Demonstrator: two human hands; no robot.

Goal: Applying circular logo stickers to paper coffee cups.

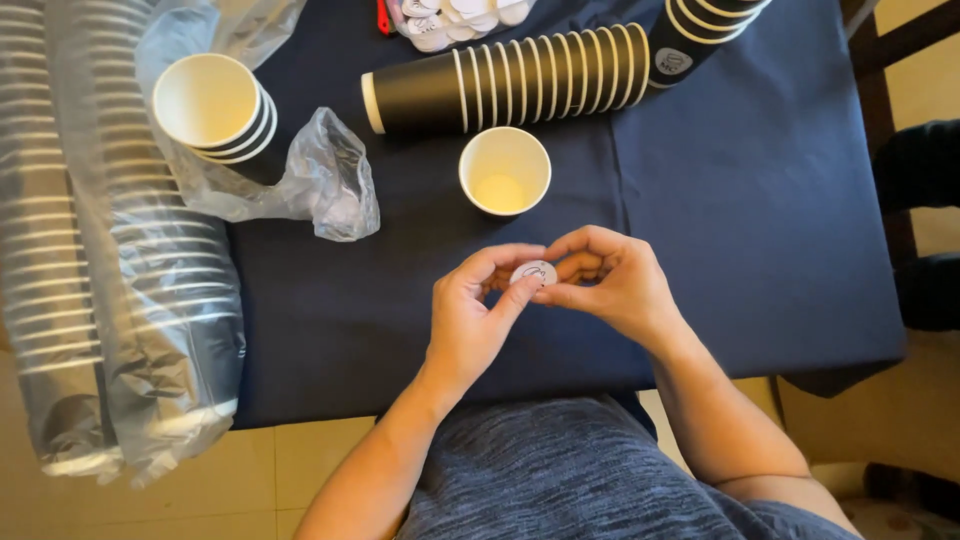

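A small round white sticker (533, 272) is pinched between both hands over the dark blue tablecloth (760, 200). My left hand (475, 315) grips its left side with thumb and fingers. From the right, my right hand (612, 282) holds the other edge. One upright paper cup (504, 171), black outside and white inside, stands just beyond the hands. A long row of nested black cups (520, 85) lies on its side behind it.
Plastic-wrapped sleeves of cups (110, 260) lie along the left edge, with an opened stack of cups (213, 108) poking out of crumpled plastic (325, 180). A pile of round white stickers (455, 18) sits at the far edge. Dark chair parts (920, 170) stand to the right.
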